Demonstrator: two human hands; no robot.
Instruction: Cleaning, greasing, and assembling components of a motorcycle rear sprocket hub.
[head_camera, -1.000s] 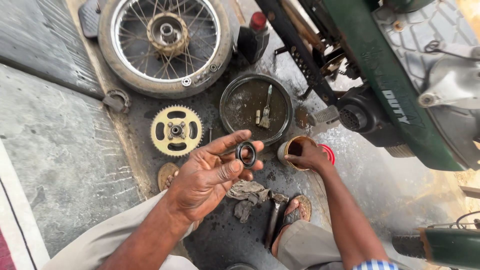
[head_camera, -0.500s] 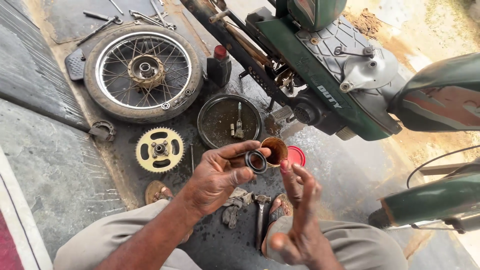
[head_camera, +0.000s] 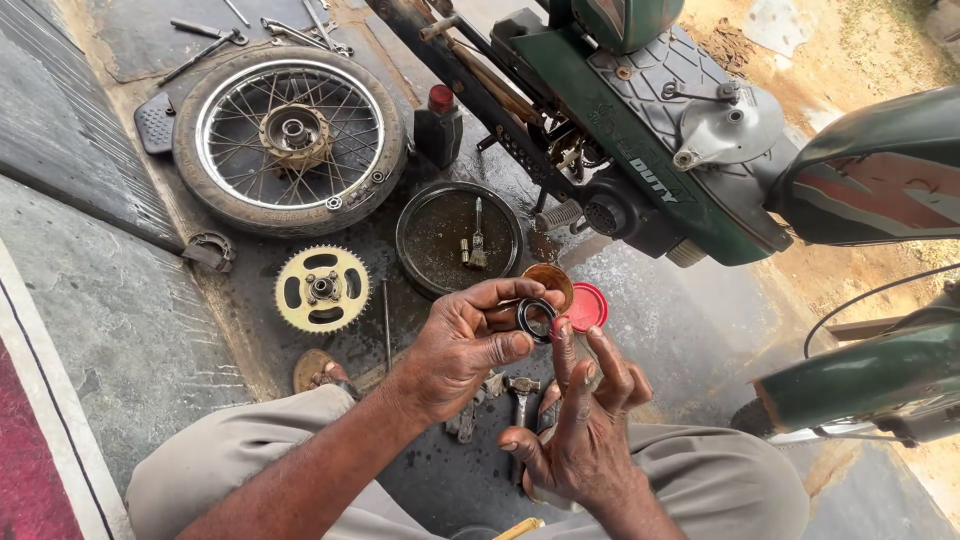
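We pinch a small black round bearing ring in our left hand.

Our right hand is spread open, holding nothing, its index fingertip touching the ring's lower edge. Just beyond the ring sit a small brown tin and its red round lid; farther past our left hand lie a yellowish toothed sprocket, a dark round oil pan and a spoked wheel.

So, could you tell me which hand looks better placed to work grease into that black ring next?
Probably the right hand: its reddish-smeared fingertip already touches the black ring, and nothing else occupies it. The left hand is taken up pinching the ring, above the open grease tin.
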